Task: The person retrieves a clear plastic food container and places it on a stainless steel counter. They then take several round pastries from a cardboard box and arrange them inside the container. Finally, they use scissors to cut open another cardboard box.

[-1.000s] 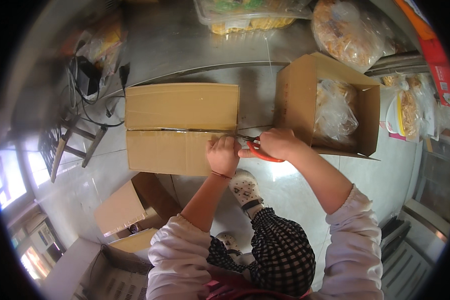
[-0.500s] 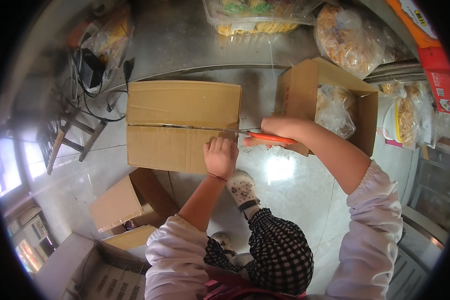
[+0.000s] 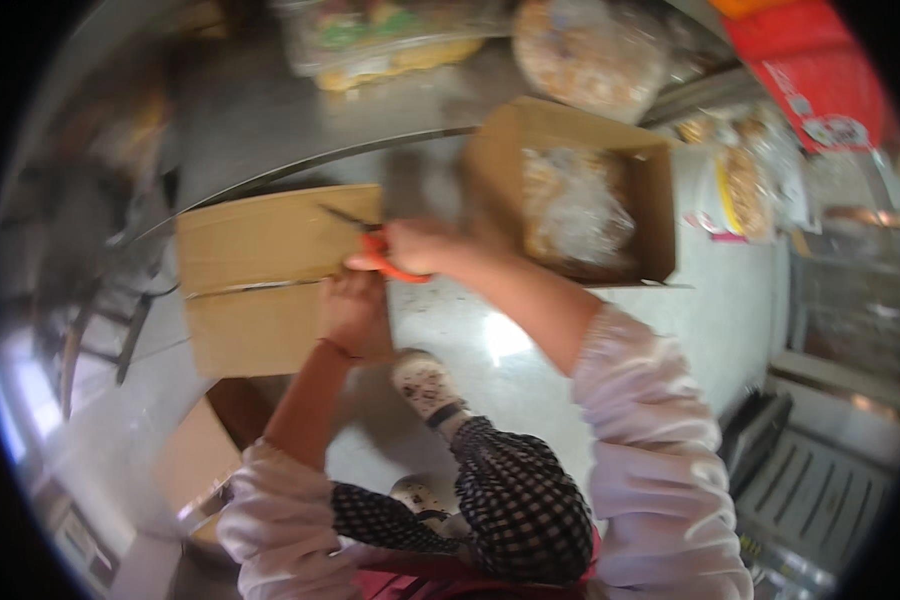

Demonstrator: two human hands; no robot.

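A closed cardboard box [image 3: 260, 270] lies on the floor in front of me, its two top flaps meeting in a taped seam. My left hand [image 3: 355, 312] presses flat on the box's right end. My right hand [image 3: 415, 248] grips orange-handled scissors [image 3: 375, 245], lifted over the upper flap with the dark blades pointing left. The picture is blurred by motion.
An open cardboard box [image 3: 580, 190] holding a clear bag of food stands to the right. Bagged foods lie on a metal counter [image 3: 270, 110] at the top. More cardboard boxes [image 3: 200, 450] sit lower left. My shoe [image 3: 425, 385] rests on the shiny floor. A grey crate [image 3: 820, 490] is lower right.
My right hand has lifted the scissors from the seam's right end and swung them left over the box. The view has shifted and blurred. My left hand stays on the box.
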